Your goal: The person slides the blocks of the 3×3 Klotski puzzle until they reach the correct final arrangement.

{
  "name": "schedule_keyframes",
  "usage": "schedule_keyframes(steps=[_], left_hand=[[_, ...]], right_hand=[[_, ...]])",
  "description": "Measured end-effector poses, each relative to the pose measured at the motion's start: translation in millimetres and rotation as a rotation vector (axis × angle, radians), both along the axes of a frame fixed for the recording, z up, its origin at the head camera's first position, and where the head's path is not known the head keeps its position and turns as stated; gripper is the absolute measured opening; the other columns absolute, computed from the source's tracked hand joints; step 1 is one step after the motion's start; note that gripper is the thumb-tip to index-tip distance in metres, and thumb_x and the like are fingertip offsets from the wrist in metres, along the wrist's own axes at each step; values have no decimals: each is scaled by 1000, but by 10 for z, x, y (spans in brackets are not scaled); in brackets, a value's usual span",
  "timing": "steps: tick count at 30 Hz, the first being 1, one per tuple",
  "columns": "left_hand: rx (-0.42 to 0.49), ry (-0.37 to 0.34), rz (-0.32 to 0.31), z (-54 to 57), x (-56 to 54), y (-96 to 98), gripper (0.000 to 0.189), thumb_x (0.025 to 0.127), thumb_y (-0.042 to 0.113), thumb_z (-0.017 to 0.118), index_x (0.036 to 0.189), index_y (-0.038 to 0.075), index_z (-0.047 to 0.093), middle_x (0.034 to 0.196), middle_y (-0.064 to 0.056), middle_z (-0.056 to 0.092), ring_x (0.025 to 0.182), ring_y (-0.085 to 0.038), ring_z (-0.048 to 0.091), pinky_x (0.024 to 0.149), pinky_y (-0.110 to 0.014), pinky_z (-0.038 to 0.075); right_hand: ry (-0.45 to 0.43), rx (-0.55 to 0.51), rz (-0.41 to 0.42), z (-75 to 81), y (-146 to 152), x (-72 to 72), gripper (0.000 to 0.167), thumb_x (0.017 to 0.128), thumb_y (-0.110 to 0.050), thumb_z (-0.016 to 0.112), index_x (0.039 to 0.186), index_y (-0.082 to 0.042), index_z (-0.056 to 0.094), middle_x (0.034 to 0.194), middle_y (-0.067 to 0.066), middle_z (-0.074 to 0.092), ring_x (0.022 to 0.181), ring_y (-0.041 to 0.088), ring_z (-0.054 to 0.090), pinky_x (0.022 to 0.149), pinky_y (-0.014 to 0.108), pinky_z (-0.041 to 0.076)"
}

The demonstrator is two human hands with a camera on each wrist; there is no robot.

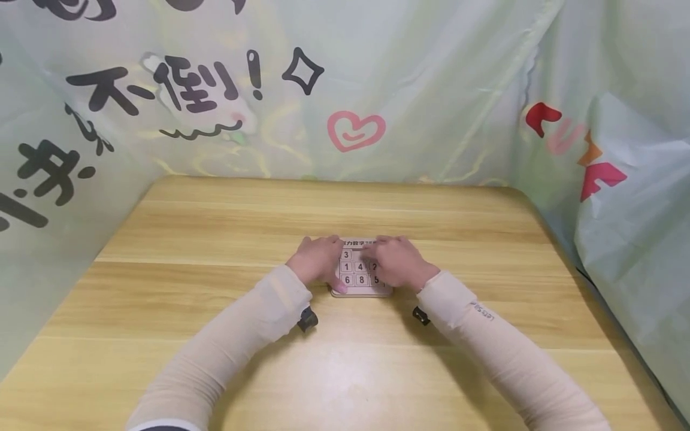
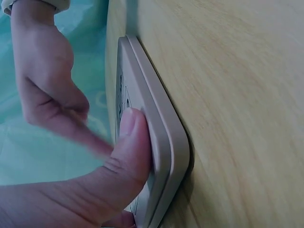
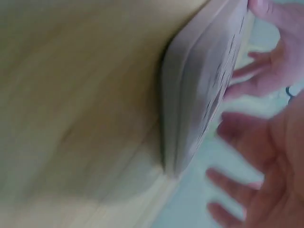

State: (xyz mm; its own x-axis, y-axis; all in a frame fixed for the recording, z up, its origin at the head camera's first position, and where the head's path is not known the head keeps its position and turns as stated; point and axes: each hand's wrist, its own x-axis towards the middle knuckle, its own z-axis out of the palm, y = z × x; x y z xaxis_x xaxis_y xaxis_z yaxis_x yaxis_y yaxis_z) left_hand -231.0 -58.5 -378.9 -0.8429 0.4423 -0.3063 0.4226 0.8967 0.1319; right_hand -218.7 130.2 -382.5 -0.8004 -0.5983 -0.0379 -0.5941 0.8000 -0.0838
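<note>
A pale pink sliding number puzzle [image 1: 362, 292] lies flat on the wooden table, its printed heading at the far side. Tiles 3, 1, 4, 6 and 8 show fully; 2 and 5 are partly covered, and a gap opens right of the 3. My left hand [image 1: 319, 261] grips its left side, the thumb [image 2: 129, 147] pressing the near left corner of the frame. Over the right side reaches my right hand [image 1: 398, 261], index finger pointing at the top row beside the gap. In the right wrist view its fingers [image 3: 237, 137] are relaxed and blurred, close over the puzzle's face.
The wooden table [image 1: 215, 239] has rounded far corners. Pale green sheeting [image 1: 431, 90] with black writing and a pink heart hangs behind it and at both sides. Dark wrist mounts [image 1: 308, 319] sit under the beige sleeves [image 1: 232, 347].
</note>
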Motion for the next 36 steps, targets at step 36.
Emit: schedule_keyframes(steps=[36], left_hand=[[88,-4,-14,-57,4,-124,108,64,60,80,146,4,37,153,-13,35,138,-35,34,111,-58,24]], right_hand=[[-118,92,115,-12,23,137,52,93,-15,53,145,-13,47,149,4,44,139,38,30,105,60,33]])
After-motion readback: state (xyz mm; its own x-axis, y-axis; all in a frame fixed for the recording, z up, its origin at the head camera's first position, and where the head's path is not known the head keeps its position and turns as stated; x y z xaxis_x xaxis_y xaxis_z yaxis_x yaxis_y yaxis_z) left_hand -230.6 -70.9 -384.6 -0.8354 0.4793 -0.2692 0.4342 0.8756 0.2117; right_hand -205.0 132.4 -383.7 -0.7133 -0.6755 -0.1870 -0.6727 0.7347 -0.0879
